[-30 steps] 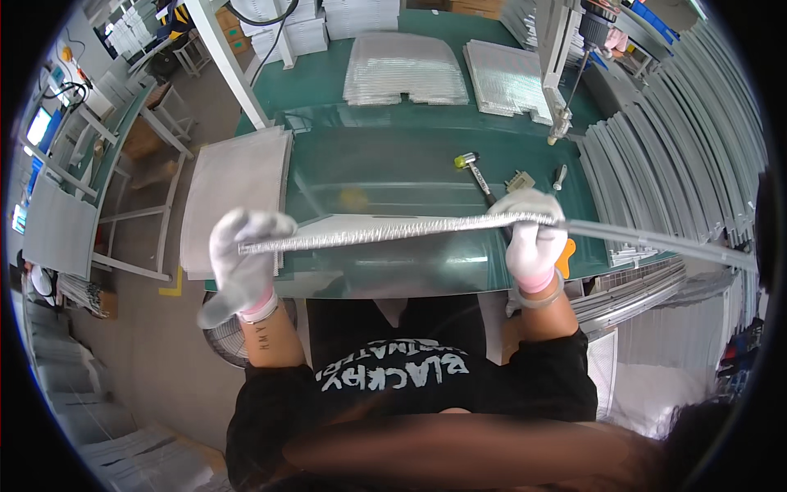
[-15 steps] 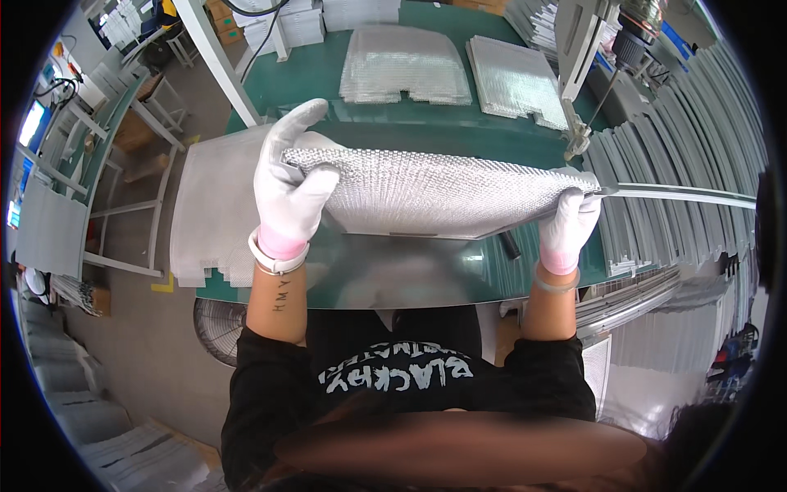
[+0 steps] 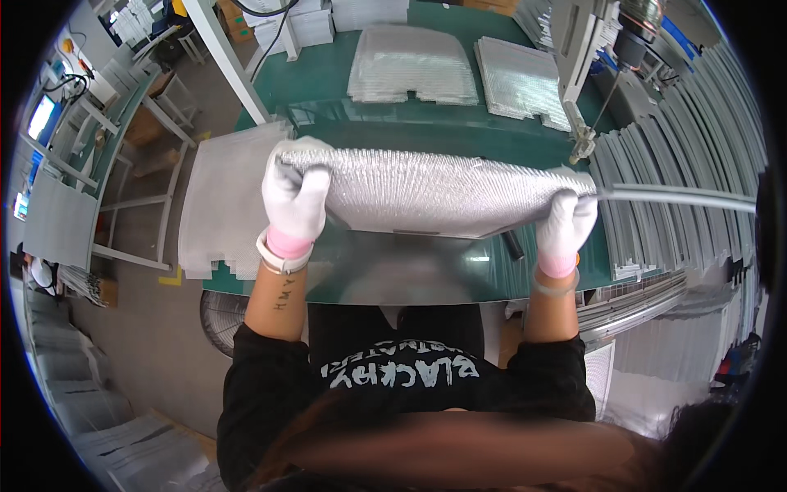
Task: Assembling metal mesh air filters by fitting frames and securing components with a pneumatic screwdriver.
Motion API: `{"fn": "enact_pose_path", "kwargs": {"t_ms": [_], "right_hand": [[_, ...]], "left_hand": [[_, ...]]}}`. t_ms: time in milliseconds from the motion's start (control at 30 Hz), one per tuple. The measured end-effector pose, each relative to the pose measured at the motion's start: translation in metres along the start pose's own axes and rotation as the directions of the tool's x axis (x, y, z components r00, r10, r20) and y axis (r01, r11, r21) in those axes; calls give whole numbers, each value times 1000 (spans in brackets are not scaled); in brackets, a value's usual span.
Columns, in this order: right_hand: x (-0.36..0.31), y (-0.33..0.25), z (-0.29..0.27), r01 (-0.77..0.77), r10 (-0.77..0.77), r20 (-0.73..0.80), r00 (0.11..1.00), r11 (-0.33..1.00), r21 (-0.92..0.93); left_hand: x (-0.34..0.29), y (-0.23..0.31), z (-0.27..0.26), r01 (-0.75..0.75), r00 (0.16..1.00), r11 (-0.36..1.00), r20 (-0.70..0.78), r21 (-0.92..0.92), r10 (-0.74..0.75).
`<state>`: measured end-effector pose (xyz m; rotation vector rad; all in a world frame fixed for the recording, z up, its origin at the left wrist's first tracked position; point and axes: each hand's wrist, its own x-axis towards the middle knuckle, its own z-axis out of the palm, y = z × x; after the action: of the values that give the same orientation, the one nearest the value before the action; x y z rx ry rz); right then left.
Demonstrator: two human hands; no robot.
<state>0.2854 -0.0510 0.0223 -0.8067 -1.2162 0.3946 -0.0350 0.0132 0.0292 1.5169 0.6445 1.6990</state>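
Left hand (image 3: 295,193), white-gloved, closed round the left end of a silver, finely ribbed rectangular panel (image 3: 434,193); right hand (image 3: 566,225), also white-gloved, gripping its right end. Panel lies between the hands over the near half of a green smooth-topped table (image 3: 279,283); whether its lower edge touches is unclear. Long axis left to right, right end slightly lower in view; ribbed broad face turned to the wearer. Long pale-grey narrow strip (image 3: 680,195) runs rightward from the right hand; join not discernible. Black cylindrical handle (image 3: 512,245) protrudes below the panel, its remainder hidden. Left: stack of pale translucent sheets (image 3: 225,197). Beyond: two silvery stacks of notched sheets, one central (image 3: 414,66), one right (image 3: 522,82). Far right: row of upright grey panels (image 3: 672,176). Background, upper left: brown cardboard boxes (image 3: 232,23), contents not visible.
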Motion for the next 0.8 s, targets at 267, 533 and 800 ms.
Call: {"fn": "enact_pose_path", "kwargs": {"t_ms": [267,533,800], "right_hand": [[-3,-30,-7,95,-138,299,944,983,155],[-90,-54,-48,102,-157,279,947,974,202],[-74,-47,-32,116,-128,171,977,990,78]], "left_hand": [[-55,35,-10,-245,837,958,466,-151,287],[-120,6,-31,-156,650,923,740,352,-172],[-150,-108,-62,23,847,738,380,675,-373]]}}
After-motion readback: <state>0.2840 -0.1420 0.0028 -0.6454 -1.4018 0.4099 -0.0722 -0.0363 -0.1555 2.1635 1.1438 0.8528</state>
